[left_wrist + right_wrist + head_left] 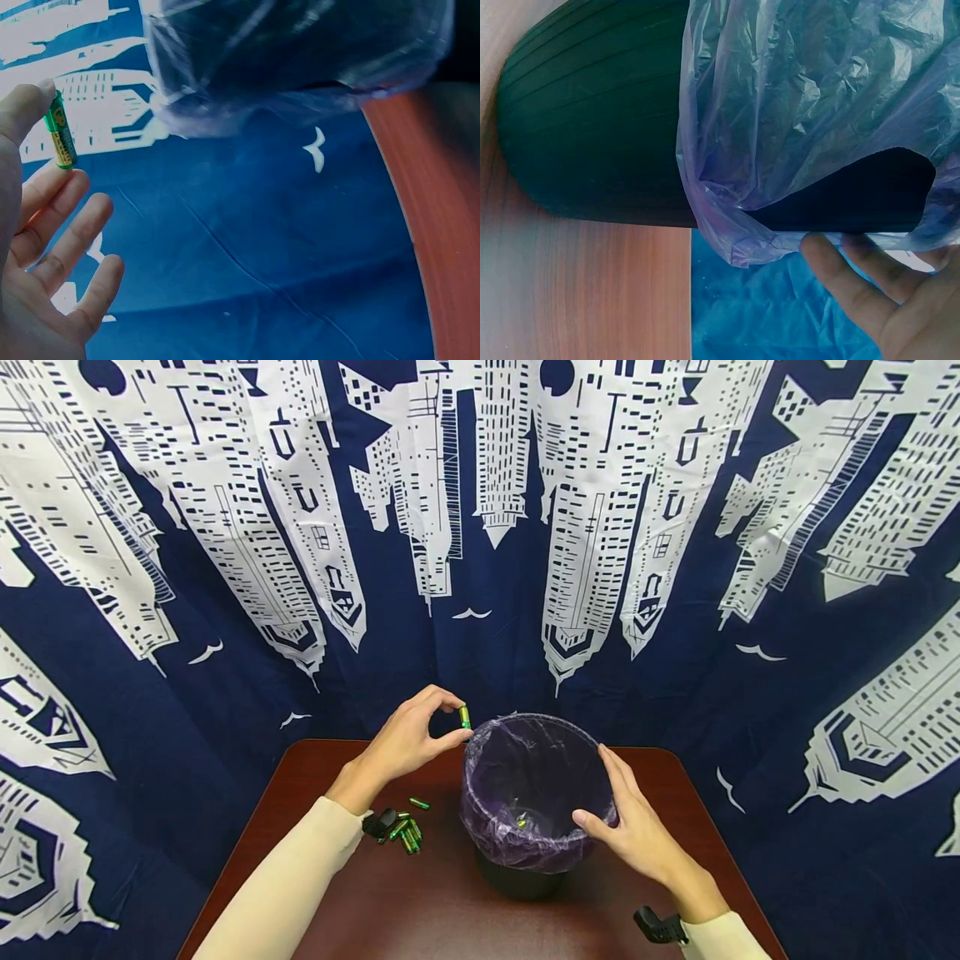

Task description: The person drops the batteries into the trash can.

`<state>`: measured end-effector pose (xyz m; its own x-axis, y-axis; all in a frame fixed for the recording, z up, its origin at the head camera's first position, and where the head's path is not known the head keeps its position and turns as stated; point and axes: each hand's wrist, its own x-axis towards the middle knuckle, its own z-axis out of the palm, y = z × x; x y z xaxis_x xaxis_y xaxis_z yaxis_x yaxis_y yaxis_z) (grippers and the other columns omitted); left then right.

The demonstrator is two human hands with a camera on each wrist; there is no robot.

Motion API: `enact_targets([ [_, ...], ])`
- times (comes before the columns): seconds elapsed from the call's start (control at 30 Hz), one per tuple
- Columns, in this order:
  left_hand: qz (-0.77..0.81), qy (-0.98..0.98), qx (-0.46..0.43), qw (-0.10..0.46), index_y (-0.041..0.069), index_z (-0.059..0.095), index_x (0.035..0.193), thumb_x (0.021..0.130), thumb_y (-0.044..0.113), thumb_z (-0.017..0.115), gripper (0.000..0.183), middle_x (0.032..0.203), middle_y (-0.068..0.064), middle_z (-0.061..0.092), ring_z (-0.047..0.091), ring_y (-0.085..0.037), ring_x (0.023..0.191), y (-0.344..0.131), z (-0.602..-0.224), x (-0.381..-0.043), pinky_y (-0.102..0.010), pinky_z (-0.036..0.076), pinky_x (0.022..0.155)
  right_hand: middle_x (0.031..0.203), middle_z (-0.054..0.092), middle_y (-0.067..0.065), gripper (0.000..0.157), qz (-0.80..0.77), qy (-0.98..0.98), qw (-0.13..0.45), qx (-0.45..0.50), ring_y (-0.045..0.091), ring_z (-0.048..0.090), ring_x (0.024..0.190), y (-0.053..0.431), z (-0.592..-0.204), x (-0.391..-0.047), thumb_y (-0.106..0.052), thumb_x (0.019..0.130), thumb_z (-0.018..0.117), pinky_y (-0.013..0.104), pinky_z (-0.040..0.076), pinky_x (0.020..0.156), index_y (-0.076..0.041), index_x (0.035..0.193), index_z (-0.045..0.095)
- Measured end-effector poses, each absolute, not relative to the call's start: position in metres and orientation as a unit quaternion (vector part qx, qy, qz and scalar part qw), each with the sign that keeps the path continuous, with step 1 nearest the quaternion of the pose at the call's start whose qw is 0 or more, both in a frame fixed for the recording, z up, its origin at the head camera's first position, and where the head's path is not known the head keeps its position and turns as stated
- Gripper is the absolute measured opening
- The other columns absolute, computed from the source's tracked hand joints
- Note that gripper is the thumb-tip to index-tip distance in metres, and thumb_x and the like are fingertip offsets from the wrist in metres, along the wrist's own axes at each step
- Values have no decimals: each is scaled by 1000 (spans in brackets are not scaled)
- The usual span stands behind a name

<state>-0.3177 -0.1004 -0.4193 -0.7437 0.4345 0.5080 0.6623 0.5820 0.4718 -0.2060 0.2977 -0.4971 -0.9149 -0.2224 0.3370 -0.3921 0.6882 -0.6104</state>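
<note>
In the head view my left hand (408,731) pinches a green and gold battery (465,717) upright between thumb and fingertips, just left of the bin's rim. The left wrist view shows the same battery (61,131) held at its two ends, the other fingers spread. A dark trash bin (521,878) stands on the table, lined with a translucent purple bag (495,839) folded over its rim. My right hand (637,827) rests at the bin's right rim, thumb over the edge; its extended fingers (851,289) touch the bag's outside. Something small and green (521,820) lies inside the bin.
Several more batteries (408,835) lie in a loose pile left of the bin, with a single battery (419,803) just behind them. The reddish-brown table (420,910) ends at a navy curtain (465,652) printed with white skyscrapers, which hangs behind and at both sides.
</note>
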Motion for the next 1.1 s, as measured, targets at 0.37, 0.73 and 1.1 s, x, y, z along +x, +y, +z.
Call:
enact_targets([
  [0.37, -319, -870, -339, 163, 19, 77, 135, 100, 41, 95, 44, 129, 1, 76, 73, -21, 123, -67, -389, -318, -44, 66, 106, 192, 21, 24, 117, 360, -911, 114, 164, 61, 33, 172, 298, -496, -204, -46, 99, 85, 93, 33, 126, -12, 188, 16],
  [0.73, -302, -874, -358, 134, 19, 78, 136, 101, 42, 94, 45, 132, 1, 75, 73, -19, 124, -30, -362, -316, -42, 66, 107, 192, 21, 24, 116, 359, -910, 117, 171, 61, 34, 171, 297, -497, -206, -44, 100, 85, 92, 35, 126, -9, 187, 17],
  [1.1, -312, -872, -368, 86, 16, 78, 138, 102, 45, 92, 48, 132, -1, 75, 73, -17, 120, 4, -356, -316, -36, 66, 103, 192, 21, 26, 115, 356, -912, 114, 170, 63, 35, 170, 297, -497, -206, -44, 101, 83, 93, 35, 125, -10, 187, 16],
])
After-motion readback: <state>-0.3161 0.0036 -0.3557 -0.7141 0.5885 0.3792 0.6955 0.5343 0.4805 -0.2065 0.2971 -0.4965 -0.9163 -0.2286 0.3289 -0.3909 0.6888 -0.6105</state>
